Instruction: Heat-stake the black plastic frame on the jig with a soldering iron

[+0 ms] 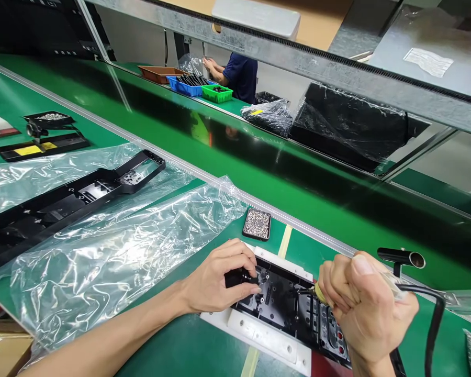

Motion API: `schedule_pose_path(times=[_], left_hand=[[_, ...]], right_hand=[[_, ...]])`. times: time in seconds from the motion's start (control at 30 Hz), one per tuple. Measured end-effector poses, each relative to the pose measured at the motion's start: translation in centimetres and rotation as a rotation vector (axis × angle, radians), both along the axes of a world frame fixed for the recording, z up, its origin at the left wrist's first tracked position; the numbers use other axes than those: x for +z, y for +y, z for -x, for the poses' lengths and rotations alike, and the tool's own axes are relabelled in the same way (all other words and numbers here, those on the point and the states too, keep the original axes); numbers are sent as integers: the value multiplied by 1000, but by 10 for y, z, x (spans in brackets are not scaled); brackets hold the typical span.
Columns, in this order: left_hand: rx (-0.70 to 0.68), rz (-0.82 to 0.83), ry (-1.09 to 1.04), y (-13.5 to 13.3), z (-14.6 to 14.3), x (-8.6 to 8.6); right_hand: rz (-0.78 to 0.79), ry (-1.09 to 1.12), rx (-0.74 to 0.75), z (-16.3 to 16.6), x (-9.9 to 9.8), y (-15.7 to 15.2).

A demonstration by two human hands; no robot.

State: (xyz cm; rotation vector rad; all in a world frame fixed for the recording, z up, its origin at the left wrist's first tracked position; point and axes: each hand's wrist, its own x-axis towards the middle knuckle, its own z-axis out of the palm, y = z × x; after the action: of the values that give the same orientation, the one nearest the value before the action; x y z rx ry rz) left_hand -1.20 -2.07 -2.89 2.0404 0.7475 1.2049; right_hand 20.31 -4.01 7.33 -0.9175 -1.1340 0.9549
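Observation:
My left hand (pixel 215 280) is closed in a pinch on a small black part (pixel 235 276), held against a black plastic frame (pixel 282 303). That frame lies in a white fixture (pixel 259 335) on the green bench. My right hand (pixel 367 309) is a fist wrapped round an electric screwdriver (pixel 319 293). Its yellowish tip end points down-left at the frame, and a black cable (pixel 432 319) loops off to the right. A small black tray of silver screws (pixel 257 224) sits just beyond my left hand.
Clear plastic bags (pixel 113 251) cover the bench at left, with a long black frame (pixel 74 196) on them. A black tool stand (pixel 402 257) is at right. A glossy green conveyor (pixel 259 157) runs diagonally. Across it, another person (pixel 237 73) works beside coloured bins (pixel 188 86).

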Motion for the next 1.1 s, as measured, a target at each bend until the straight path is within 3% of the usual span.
schedule_pose_path(times=[1.1], left_hand=[[11, 12, 11, 0, -1, -1]], right_hand=[[57, 17, -12, 0, 2, 0]])
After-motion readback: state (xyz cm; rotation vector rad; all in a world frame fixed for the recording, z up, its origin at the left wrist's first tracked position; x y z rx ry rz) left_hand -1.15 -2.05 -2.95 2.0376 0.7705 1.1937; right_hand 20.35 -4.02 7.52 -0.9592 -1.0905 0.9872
